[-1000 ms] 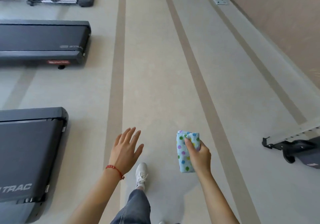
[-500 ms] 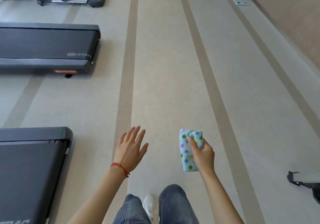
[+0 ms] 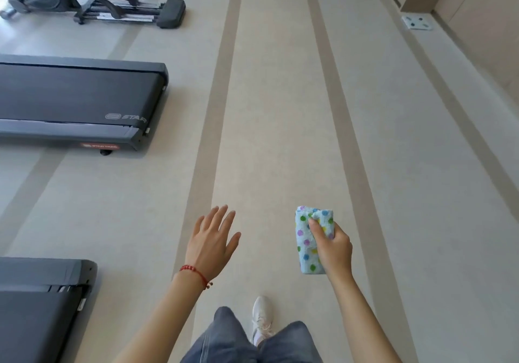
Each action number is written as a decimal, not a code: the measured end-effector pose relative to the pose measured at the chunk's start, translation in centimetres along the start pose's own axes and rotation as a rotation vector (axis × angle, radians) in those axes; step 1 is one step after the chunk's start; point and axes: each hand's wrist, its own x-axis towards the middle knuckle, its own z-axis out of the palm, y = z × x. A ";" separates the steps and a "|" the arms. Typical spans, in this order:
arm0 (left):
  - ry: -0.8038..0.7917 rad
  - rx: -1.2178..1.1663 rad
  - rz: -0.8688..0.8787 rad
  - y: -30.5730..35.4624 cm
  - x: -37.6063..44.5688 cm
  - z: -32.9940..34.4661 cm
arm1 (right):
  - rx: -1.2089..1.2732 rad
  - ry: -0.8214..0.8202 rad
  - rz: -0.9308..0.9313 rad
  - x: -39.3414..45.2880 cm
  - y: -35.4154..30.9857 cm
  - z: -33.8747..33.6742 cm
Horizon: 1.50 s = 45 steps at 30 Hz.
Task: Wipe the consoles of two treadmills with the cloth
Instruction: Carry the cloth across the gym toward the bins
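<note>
The person is standing on the pale floor (image 3: 280,110), jeans-clad legs (image 3: 224,340) and one white sneaker (image 3: 261,317) showing at the bottom of the view. Both bare forearms are reaching out ahead of the body. The right hand (image 3: 334,247) is gripping the cloth (image 3: 307,239), a folded blue towel with coloured dots: its thumb is pressing across the front face near the top, the other fingers are wrapping around the far side out of sight, and the cloth is hanging below the grip and poking up just above it. The left hand (image 3: 209,239) is holding nothing, palm down, its fingers (image 3: 222,216) spread loosely; a red bracelet (image 3: 196,274) is sitting on that wrist. To the left, the rear end of the nearer treadmill (image 3: 42,306) is lying just beside the person. Farther along the same side the second treadmill (image 3: 81,101) is lying well apart from the hands. Beyond it an elliptical trainer (image 3: 98,0) is standing. No console is showing.
</note>
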 end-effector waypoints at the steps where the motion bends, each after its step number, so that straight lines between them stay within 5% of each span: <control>1: -0.005 0.003 -0.002 0.0 2.1 -0.5 | 0.001 0.001 -0.002 1.8 -1.1 0.2; 22: 0.055 0.039 0.078 -9.3 47.4 -6.9 | 0.052 -0.027 -0.022 38.0 -22.7 16.7; 45: 0.057 0.022 -0.020 -17.3 95.0 -12.0 | 0.025 -0.072 -0.027 81.9 -45.8 30.2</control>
